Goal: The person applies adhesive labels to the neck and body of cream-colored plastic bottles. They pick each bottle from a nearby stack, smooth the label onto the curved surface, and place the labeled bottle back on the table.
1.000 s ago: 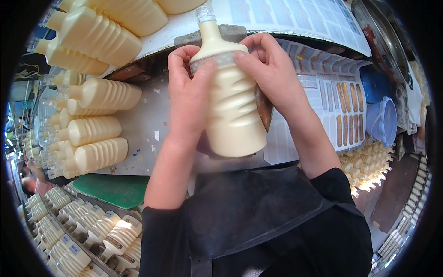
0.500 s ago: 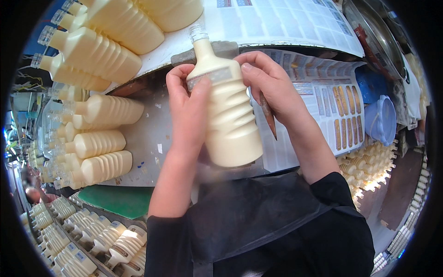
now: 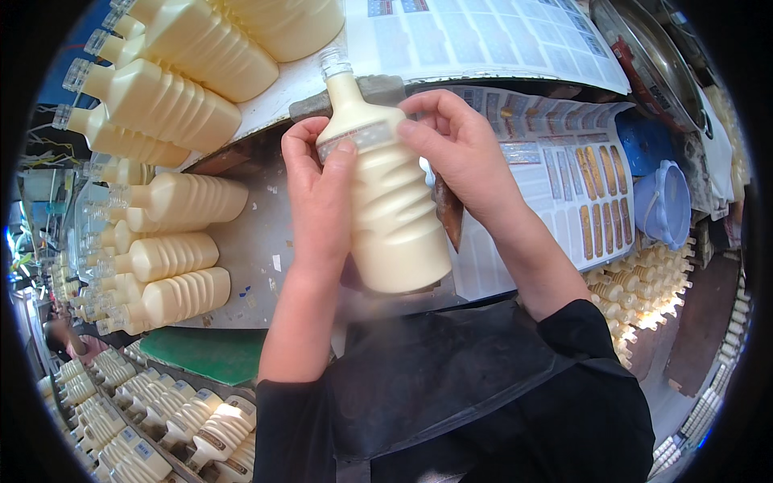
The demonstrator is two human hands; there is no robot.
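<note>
Facing the counter (image 3: 258,258), a wearer in a black apron (image 3: 451,378) handles one cream ribbed bottle (image 3: 398,217), located centrally before the torso, neck pointing away. Contact of its base with the counter cannot be determined. A brown pointed piece (image 3: 448,216) shows beneath the right hand (image 3: 465,161), beside the bottle; how it is held cannot be told. The left hand (image 3: 316,201) has its fingers narrowed on the bottle's left shoulder, thumb over one end of a label strip (image 3: 366,137). The right fingers are curled, thumb and forefinger close together at the opposite shoulder. Right of the bottle lies a label sheet (image 3: 555,221), partly used; a light-blue bucket (image 3: 665,211) is next to it. To the left, a group of similar bottles (image 3: 173,256) has necks toward the left. Beyond the bottle's shoulder sits a grey block (image 3: 386,90); farther, a white surface (image 3: 302,76) carries larger-looking bottles (image 3: 193,48) and a second sheet (image 3: 483,44).
</note>
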